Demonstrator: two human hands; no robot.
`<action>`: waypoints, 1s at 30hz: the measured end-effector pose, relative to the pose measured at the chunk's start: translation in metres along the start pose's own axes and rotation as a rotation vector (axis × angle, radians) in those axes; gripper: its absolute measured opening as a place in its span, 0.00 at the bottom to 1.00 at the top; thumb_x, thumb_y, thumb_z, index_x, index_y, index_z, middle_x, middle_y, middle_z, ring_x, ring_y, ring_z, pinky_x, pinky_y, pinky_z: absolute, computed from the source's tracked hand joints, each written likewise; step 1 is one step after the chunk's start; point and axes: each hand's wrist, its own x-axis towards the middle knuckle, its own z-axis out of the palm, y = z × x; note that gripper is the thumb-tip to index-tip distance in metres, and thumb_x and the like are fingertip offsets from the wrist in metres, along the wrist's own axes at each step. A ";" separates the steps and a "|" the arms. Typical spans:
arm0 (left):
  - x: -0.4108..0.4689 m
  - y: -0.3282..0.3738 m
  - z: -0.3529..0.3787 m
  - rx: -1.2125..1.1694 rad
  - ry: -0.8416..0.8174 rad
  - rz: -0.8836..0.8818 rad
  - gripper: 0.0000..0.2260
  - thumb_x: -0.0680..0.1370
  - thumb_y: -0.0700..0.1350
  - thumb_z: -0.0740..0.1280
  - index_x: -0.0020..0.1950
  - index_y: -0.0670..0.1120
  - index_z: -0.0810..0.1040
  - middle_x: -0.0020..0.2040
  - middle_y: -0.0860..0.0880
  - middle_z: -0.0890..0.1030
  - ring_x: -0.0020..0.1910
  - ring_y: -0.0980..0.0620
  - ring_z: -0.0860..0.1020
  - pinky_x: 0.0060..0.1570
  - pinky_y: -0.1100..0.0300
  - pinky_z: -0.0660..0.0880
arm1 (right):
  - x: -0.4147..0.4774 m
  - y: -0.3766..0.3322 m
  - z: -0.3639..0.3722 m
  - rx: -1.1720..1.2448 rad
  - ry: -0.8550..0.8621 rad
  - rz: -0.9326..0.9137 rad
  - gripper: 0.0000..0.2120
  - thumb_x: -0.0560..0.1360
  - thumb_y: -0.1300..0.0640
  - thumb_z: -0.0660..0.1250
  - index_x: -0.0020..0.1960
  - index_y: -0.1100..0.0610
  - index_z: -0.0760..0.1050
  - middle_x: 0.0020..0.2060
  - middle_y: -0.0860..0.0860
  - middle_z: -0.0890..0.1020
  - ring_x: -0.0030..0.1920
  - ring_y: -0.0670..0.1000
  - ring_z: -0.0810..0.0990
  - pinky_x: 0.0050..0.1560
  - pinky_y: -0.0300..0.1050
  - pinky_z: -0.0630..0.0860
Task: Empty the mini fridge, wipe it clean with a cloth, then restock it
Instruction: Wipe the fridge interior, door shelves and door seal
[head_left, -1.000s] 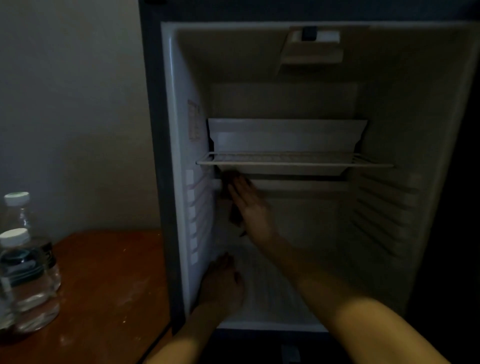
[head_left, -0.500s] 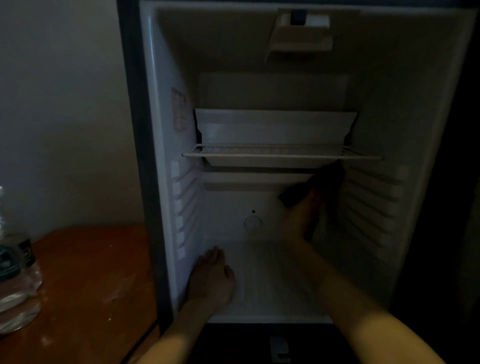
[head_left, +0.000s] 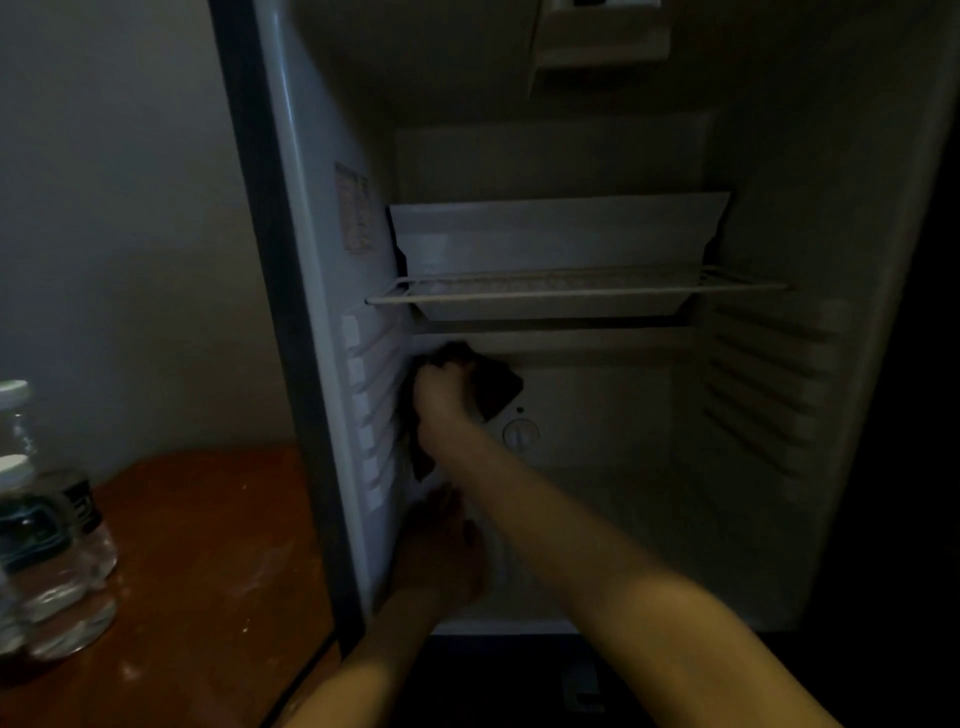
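Note:
The mini fridge stands open with a bare white interior. A wire shelf crosses it, with a white tray above. My right hand grips a dark cloth and presses it against the back wall at the lower left corner, just under the shelf. My left hand rests flat on the fridge floor near the left wall, partly hidden under my right forearm.
Water bottles stand on a brown wooden table left of the fridge. A round knob sits on the back wall. Ribbed shelf rails line the right wall. The room is dim.
My right hand swept the cloth from the left of the back wall to the right, then back to the left corner. The view has moved closer and lower. My left hand stays on the floor.

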 end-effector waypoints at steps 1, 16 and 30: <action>-0.001 0.003 -0.004 0.003 -0.021 -0.008 0.24 0.83 0.49 0.49 0.79 0.45 0.55 0.79 0.48 0.56 0.77 0.50 0.54 0.75 0.55 0.51 | 0.000 -0.007 -0.016 0.012 0.020 -0.006 0.24 0.77 0.67 0.57 0.73 0.67 0.59 0.71 0.60 0.66 0.71 0.59 0.65 0.72 0.49 0.59; -0.005 0.010 -0.008 -0.008 -0.002 -0.066 0.24 0.84 0.47 0.48 0.79 0.42 0.53 0.79 0.46 0.54 0.77 0.52 0.54 0.75 0.60 0.48 | 0.043 0.072 -0.157 -0.583 0.338 -0.030 0.33 0.81 0.58 0.60 0.78 0.62 0.44 0.77 0.61 0.51 0.76 0.62 0.51 0.76 0.57 0.50; -0.046 0.015 -0.023 0.008 0.038 -0.022 0.26 0.83 0.53 0.42 0.78 0.43 0.56 0.78 0.48 0.55 0.77 0.53 0.57 0.75 0.61 0.51 | -0.012 0.023 -0.173 -0.841 -0.511 0.140 0.20 0.80 0.60 0.63 0.71 0.64 0.68 0.68 0.59 0.73 0.67 0.58 0.73 0.62 0.41 0.68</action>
